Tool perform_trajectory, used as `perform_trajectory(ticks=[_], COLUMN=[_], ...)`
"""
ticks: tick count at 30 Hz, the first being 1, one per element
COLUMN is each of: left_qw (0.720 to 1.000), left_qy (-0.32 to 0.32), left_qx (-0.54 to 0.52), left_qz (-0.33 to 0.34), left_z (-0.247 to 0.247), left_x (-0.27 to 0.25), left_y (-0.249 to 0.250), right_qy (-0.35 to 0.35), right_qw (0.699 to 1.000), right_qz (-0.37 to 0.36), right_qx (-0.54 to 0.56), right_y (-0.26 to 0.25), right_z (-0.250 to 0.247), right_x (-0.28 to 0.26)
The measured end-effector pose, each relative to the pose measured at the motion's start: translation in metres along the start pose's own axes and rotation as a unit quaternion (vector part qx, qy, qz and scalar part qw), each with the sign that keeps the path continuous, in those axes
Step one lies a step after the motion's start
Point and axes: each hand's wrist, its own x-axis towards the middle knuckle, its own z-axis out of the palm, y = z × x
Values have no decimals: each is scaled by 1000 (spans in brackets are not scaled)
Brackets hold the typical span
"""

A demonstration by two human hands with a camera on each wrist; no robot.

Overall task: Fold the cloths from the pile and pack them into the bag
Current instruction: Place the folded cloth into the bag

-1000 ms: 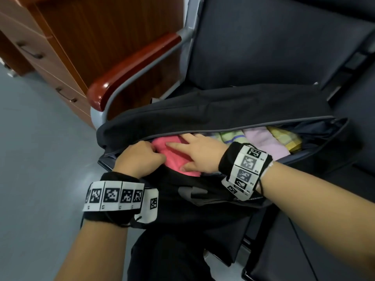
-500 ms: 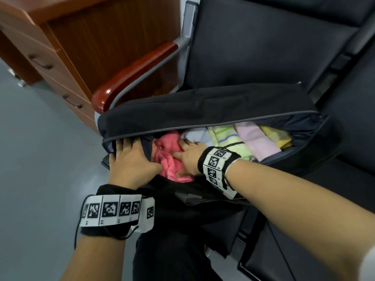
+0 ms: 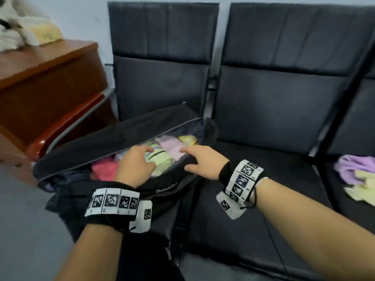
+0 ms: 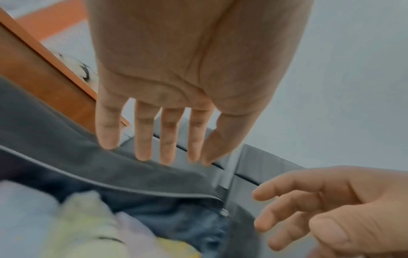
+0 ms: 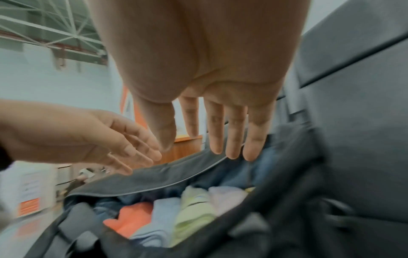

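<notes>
The black bag point(image 3: 113, 138) lies unzipped on the left chair seat. Folded cloths stand side by side in it: pink point(image 3: 103, 169), pale green point(image 3: 161, 160), lilac point(image 3: 172, 148) and yellow point(image 3: 187, 139). The right wrist view also shows a light blue cloth point(image 5: 161, 218) between the pink cloth point(image 5: 132, 218) and the green one point(image 5: 194, 207). My left hand point(image 3: 140, 159) hovers over the middle of the opening with its fingers straight point(image 4: 143, 139) and holds nothing. My right hand point(image 3: 194, 157) hovers over the bag's right end, also with straight fingers point(image 5: 234, 132) and empty. The unfolded pile point(image 3: 357, 177), lilac and pale yellow, lies on the far right seat.
A wooden desk point(image 3: 50, 78) stands at the left with white things point(image 3: 20, 33) on top. The chair's red armrest point(image 3: 67, 126) runs beside the bag. The middle black seat point(image 3: 253, 189) lies between the bag and the pile. Chair backs rise behind.
Both hands have come off the pink cloth at the bag's left end and moved right, above the opening. The head view has swung up and right, so the pile shows.
</notes>
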Motion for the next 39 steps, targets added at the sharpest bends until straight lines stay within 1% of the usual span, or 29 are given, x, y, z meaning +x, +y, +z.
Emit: perform_trajectory(ticks=[2, 4, 5, 6, 7, 11, 15, 19, 21, 23, 28, 30, 31, 33, 35, 37, 39], left_qw=[998, 993, 989, 989, 986, 965, 951, 937, 934, 933, 937, 939, 940, 941, 941, 942, 942], left_qy=[-10, -33, -50, -58, -74, -134, -184, -241, -256, -267, -276, -276, -277, -280, -286, -292, -303], left_qx=[-26, -45, -52, -59, -59, -54, -53, -36, -34, -24, -12, 0, 0, -7, -14, -25, -57], left_qz=[58, 100, 126, 126, 139, 218, 241, 250, 247, 240, 212, 206, 202, 191, 180, 163, 131], left_z=[37, 75, 105, 111, 127, 219, 299, 362, 385, 405, 430, 434, 435, 438, 441, 444, 446], left_x=[-3, -10, -16, -18, -24, -54, -80, -99, -102, -101, -87, -80, -77, -73, -71, -73, -76], left_y=[55, 105, 140, 148, 168, 270, 345, 400, 417, 426, 420, 413, 409, 403, 398, 395, 392], right_qy=[37, 78, 99, 111, 124, 177, 210, 209, 195, 169, 55, 22, 18, 28, 58, 116, 195], right_qw=[997, 989, 982, 979, 973, 942, 909, 877, 871, 879, 920, 922, 921, 918, 919, 916, 908], right_qz=[62, 118, 154, 163, 186, 274, 343, 418, 438, 439, 387, 386, 390, 394, 391, 380, 349], right_qx=[14, 36, 43, 49, 50, 72, 106, 113, 104, 83, 18, -10, -20, -24, -1, 63, 125], right_y=[45, 89, 118, 126, 142, 234, 314, 386, 419, 446, 483, 491, 494, 497, 497, 492, 479], right_z=[-22, -37, -46, -46, -50, -61, -49, -30, -23, -18, -8, -2, 1, 1, -5, -15, -21], right_x=[-55, -107, -146, -155, -176, -287, -371, -432, -446, -443, -388, -372, -367, -363, -363, -365, -367])
